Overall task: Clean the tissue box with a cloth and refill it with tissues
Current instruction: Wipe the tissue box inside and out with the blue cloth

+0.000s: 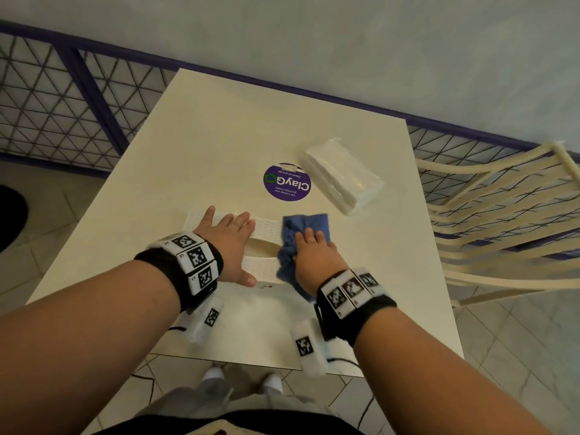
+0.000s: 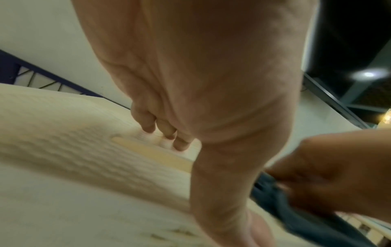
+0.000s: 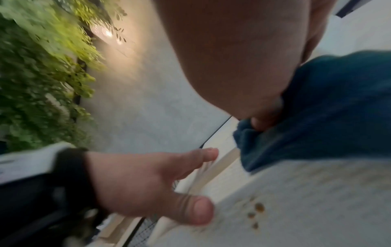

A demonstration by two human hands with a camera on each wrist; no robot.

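Wiping the white tissue box (image 1: 266, 229) at the worktop's (image 1: 219, 136) six o'clock, the right hand (image 1: 314, 255) grips a blue cloth (image 1: 309, 226); the left hand (image 1: 230, 243), fingers flat, steadies it. Brown specks (image 1: 266, 287) beside it could smear. The tissue pack (image 1: 342, 177) waits at one o'clock.

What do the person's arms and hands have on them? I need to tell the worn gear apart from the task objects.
Both forearms are bare, without sleeves or gloves. The left hand and right hand each have a black wristband carrying white blocks printed with square black-and-white markers. A thin dark cable trails from each band.
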